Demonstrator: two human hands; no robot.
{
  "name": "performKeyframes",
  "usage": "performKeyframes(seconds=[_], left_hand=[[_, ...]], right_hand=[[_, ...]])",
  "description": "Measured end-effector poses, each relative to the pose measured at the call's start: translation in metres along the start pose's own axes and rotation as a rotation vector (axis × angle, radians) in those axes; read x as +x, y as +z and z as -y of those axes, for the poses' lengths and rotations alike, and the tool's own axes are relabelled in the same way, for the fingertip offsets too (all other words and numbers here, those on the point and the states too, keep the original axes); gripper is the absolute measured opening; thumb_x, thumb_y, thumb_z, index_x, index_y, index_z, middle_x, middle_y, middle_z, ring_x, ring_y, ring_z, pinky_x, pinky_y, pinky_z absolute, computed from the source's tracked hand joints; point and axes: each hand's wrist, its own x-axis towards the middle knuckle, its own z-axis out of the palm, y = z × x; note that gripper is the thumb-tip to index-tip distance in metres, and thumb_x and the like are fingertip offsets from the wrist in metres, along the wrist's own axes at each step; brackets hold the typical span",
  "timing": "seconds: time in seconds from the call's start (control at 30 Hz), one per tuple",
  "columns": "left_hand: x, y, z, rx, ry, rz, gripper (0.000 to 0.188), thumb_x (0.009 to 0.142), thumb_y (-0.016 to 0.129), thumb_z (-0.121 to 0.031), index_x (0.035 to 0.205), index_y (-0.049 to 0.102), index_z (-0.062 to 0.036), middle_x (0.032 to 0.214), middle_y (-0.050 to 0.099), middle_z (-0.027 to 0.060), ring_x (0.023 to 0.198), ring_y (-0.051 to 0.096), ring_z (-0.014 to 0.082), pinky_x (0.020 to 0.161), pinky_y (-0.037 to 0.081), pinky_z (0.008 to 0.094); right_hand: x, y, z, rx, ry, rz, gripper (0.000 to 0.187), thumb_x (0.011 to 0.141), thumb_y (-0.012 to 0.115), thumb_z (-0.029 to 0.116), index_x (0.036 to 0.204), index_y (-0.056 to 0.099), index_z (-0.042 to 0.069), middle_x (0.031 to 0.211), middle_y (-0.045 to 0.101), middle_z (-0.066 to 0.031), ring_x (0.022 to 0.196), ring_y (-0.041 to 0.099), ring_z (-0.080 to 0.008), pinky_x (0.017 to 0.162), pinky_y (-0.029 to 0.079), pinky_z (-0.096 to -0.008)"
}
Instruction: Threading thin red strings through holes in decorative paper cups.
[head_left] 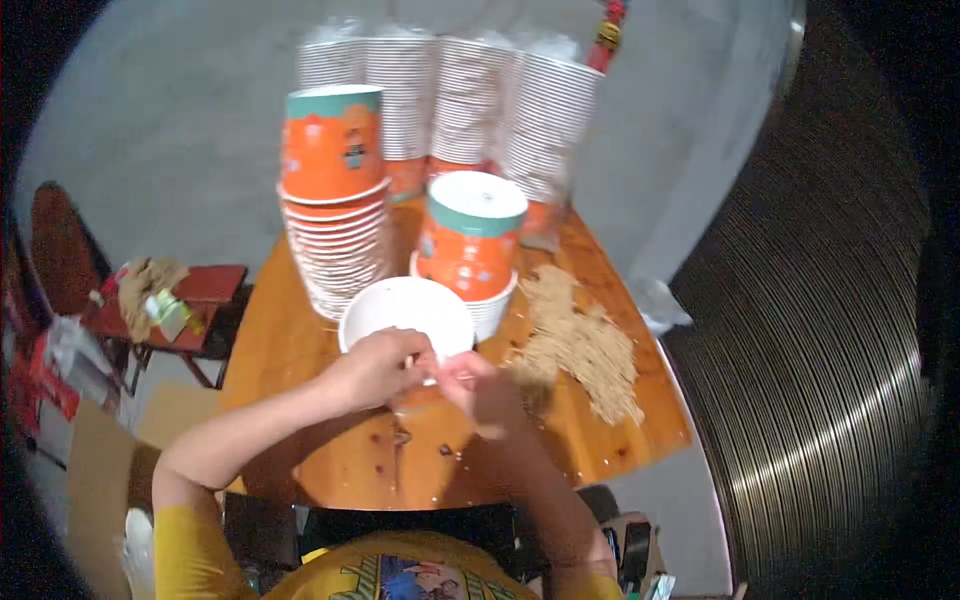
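A white paper tub (pixel 405 305) stands open-topped near the middle of the wooden table, its inside showing bare and white. At its near rim, my left hand (pixel 375 368) has its fingers curled into a pinch. Just to the right, my right hand (pixel 478 388) also pinches, with its fingertips close to those of the left. What lies between the fingers is too small and blurred to make out. Behind the tub is a short stack of orange and green paper tubs (pixel 470 255), upside down. A tan, stringy heap (pixel 590 350) lies right of my right hand.
A tall stack of orange tubs (pixel 335 200) rises at the left. Several plastic-wrapped stacks (pixel 470 110) line the table's back edge against a grey wall. Small dark bits dot the near wooden table (pixel 350 480). A red bench (pixel 205 295) stands left; a ribbed metal shutter (pixel 820 350) is at right.
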Motion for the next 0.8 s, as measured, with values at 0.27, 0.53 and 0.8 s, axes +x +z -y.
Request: performKeyframes(seconds=[0.27,0.53,0.8], left_hand=[[-0.005,-0.001,0.013,-0.223,-0.102,0.043,0.005,0.084,0.055,-0.007,0.084,0.055,-0.0021,0.067,0.055,0.0032,0.057,0.051,0.0089,0.051,0.045,0.0267],[-0.007,0.003,0.011,-0.263,-0.134,0.002,0.007,0.082,0.058,-0.007,0.084,0.054,-0.0017,0.07,0.054,0.0019,0.063,0.05,0.0085,0.053,0.044,0.0257],[-0.004,0.006,0.016,-0.338,-0.007,-0.01,0.021,0.079,0.061,-0.002,0.096,0.048,-0.0039,0.076,0.051,-0.0007,0.071,0.047,0.0062,0.061,0.043,0.0213]], right_hand=[[-0.001,0.004,0.005,-0.1,0.022,-0.013,0.013,0.083,0.063,0.017,0.085,0.059,0.005,0.072,0.056,0.0034,0.066,0.05,-0.004,0.06,0.041,-0.0206],[-0.002,0.008,0.011,-0.137,0.022,-0.047,0.01,0.083,0.062,0.014,0.086,0.059,0.005,0.071,0.055,0.0043,0.065,0.049,-0.0037,0.06,0.042,-0.0203],[-0.005,0.008,0.004,-0.081,-0.066,-0.107,0.007,0.083,0.06,0.01,0.086,0.057,0.004,0.069,0.054,0.0043,0.062,0.048,-0.0029,0.056,0.041,-0.0198]])
